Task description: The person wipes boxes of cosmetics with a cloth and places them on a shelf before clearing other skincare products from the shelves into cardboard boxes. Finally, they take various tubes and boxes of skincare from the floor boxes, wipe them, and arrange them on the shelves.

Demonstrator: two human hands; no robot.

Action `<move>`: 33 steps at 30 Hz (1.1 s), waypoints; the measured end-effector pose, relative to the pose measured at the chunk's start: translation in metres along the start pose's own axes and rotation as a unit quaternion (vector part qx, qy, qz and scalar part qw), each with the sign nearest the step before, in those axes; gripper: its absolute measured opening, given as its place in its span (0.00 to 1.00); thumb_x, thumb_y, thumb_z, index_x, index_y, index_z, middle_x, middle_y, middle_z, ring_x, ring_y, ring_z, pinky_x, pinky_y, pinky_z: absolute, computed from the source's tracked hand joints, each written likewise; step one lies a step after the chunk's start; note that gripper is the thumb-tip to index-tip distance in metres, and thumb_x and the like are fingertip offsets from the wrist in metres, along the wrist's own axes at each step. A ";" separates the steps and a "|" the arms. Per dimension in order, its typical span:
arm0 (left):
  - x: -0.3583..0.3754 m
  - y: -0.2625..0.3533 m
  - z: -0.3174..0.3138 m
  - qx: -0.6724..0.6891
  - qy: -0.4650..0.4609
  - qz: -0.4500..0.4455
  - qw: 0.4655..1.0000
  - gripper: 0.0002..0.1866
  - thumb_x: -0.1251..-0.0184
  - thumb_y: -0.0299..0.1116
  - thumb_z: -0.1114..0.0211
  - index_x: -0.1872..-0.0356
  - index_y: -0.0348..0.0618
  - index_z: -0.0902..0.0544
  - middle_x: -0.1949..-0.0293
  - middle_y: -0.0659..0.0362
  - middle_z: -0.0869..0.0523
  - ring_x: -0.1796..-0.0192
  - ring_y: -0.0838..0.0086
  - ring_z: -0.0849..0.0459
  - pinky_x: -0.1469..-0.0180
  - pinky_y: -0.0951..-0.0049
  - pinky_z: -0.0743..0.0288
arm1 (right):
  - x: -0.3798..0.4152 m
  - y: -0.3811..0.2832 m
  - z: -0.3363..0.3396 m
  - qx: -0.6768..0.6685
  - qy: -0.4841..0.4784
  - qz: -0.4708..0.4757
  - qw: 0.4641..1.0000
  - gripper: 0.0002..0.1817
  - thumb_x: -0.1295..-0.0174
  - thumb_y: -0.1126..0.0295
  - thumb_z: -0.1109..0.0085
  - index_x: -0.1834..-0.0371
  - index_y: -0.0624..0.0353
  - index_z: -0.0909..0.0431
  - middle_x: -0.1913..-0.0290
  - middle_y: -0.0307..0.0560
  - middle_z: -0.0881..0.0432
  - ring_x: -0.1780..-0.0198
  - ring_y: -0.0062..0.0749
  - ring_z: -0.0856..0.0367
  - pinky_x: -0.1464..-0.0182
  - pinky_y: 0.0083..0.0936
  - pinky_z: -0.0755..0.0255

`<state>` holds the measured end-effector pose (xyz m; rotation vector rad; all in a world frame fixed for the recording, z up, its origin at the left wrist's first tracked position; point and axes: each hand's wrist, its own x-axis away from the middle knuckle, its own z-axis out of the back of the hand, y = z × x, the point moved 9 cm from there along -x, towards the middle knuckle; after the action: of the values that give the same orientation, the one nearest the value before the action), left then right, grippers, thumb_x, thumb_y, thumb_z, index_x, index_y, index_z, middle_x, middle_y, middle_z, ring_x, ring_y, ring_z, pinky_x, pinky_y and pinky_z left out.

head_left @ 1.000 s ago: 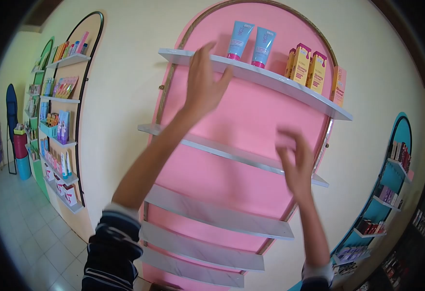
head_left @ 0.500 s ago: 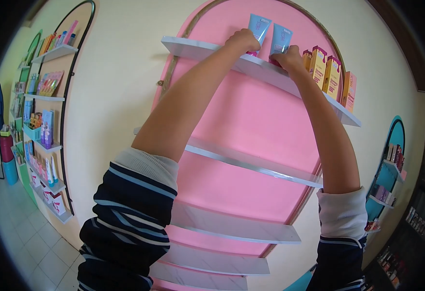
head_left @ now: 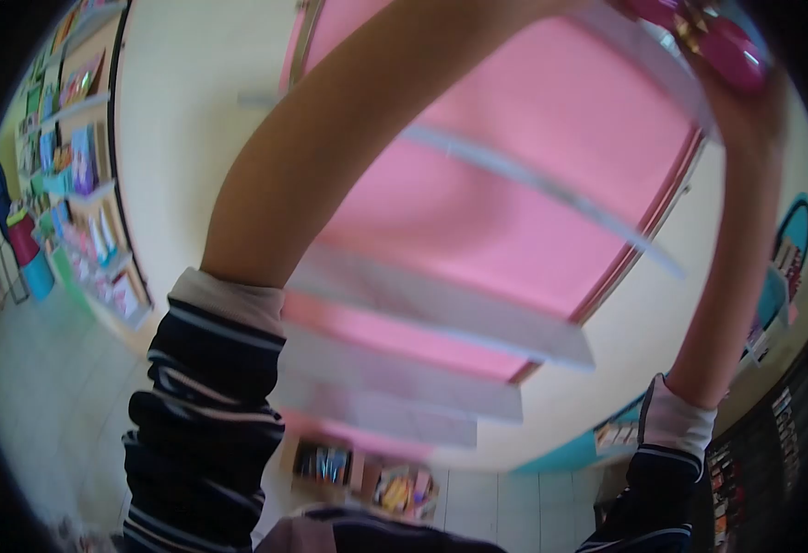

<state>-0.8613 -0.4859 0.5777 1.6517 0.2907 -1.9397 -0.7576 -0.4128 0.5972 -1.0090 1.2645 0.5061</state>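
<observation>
My left hand [head_left: 551,7] is cut off by the top edge, with its fingers out of sight; the forearm crosses in front of the pink panel [head_left: 487,203]. At the upper right, my right hand [head_left: 745,101] is raised and blurred. It is closed around something with a shiny pink cap [head_left: 736,55]. Another pink cap [head_left: 659,9] shows just left of it, with a gold-coloured spot between the two. Whether my left hand touches either one cannot be made out. The upper white shelf [head_left: 643,51] runs behind my hands.
Lower white shelves [head_left: 441,295] cross the pink panel. Stocked shelves [head_left: 81,175] stand at the left, and a turquoise arched display [head_left: 794,230] is at the right. Boxes with goods [head_left: 404,488] sit on the tiled floor [head_left: 44,369] below.
The view has tilted down and shifted. Both hands have moved toward the upper right of the frame. The blue tubes' fronts and the yellow boxes have left the view, and pink caps now show.
</observation>
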 end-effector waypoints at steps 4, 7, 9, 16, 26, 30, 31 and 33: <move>0.126 -0.026 -0.086 -0.080 0.031 0.068 0.994 0.31 0.55 0.38 0.37 0.53 0.27 0.36 0.63 0.45 0.24 0.66 0.61 0.20 0.69 0.71 0.25 | 0.136 0.009 0.046 0.009 0.072 -0.083 0.994 0.29 0.51 0.56 0.49 0.49 0.66 0.38 0.54 0.51 0.33 0.54 0.38 0.34 0.55 0.32 0.36; 0.223 -0.027 -0.147 -0.192 0.056 0.122 0.972 0.27 0.60 0.33 0.37 0.60 0.20 0.31 0.67 0.41 0.26 0.65 0.57 0.22 0.67 0.67 0.27 | 0.261 0.037 0.097 0.059 0.228 -0.190 0.953 0.31 0.50 0.57 0.51 0.46 0.66 0.40 0.48 0.52 0.35 0.47 0.42 0.37 0.47 0.36 0.39; 0.294 -0.038 -0.175 -0.065 0.035 0.208 0.975 0.28 0.55 0.28 0.40 0.53 0.20 0.36 0.60 0.42 0.28 0.65 0.58 0.23 0.67 0.63 0.27 | 0.347 0.057 0.110 0.094 0.330 -0.280 0.897 0.32 0.49 0.58 0.53 0.43 0.66 0.42 0.43 0.53 0.37 0.42 0.45 0.39 0.42 0.39 0.42; 0.521 -0.040 -0.225 -0.057 -0.211 0.591 0.777 0.32 0.45 0.33 0.44 0.42 0.29 0.46 0.61 0.48 0.29 0.59 0.59 0.27 0.63 0.63 0.29 | 0.634 0.137 0.109 -0.093 0.246 -0.700 0.664 0.23 0.58 0.61 0.42 0.59 0.63 0.32 0.57 0.51 0.30 0.54 0.38 0.30 0.53 0.32 0.32; 0.700 -0.038 -0.226 -0.013 -0.130 0.752 0.646 0.25 0.44 0.41 0.45 0.48 0.36 0.35 0.58 0.46 0.27 0.53 0.54 0.29 0.50 0.63 0.34 | 0.880 0.191 0.087 -0.004 0.112 -0.891 0.441 0.18 0.55 0.69 0.39 0.61 0.66 0.29 0.69 0.44 0.24 0.71 0.28 0.24 0.71 0.21 0.29; 0.847 -0.009 -0.233 -0.128 -0.191 0.814 0.534 0.28 0.47 0.41 0.42 0.46 0.39 0.36 0.52 0.47 0.29 0.51 0.54 0.30 0.49 0.62 0.35 | 0.994 0.240 0.114 0.044 0.106 -0.916 0.385 0.21 0.59 0.66 0.34 0.63 0.67 0.28 0.70 0.44 0.25 0.72 0.27 0.25 0.72 0.22 0.30; 0.877 -0.003 -0.239 -0.130 -0.198 0.810 0.536 0.28 0.47 0.41 0.42 0.46 0.39 0.36 0.52 0.47 0.29 0.51 0.54 0.30 0.49 0.62 0.35 | 1.028 0.255 0.123 0.042 0.113 -0.914 0.388 0.21 0.59 0.66 0.34 0.63 0.67 0.28 0.70 0.44 0.25 0.72 0.27 0.25 0.72 0.22 0.30; 0.949 0.022 -0.249 -0.206 -0.336 0.814 0.426 0.32 0.48 0.42 0.41 0.42 0.40 0.40 0.46 0.47 0.35 0.49 0.53 0.31 0.50 0.58 0.34 | 1.090 0.288 0.152 0.095 0.151 -0.888 0.425 0.26 0.61 0.65 0.34 0.59 0.63 0.30 0.70 0.42 0.27 0.72 0.28 0.27 0.73 0.26 0.30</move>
<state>-0.7132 -0.6420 -0.3800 0.1019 -0.8409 -0.5467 -0.6053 -0.3615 -0.5295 -1.6340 -0.0931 -1.5235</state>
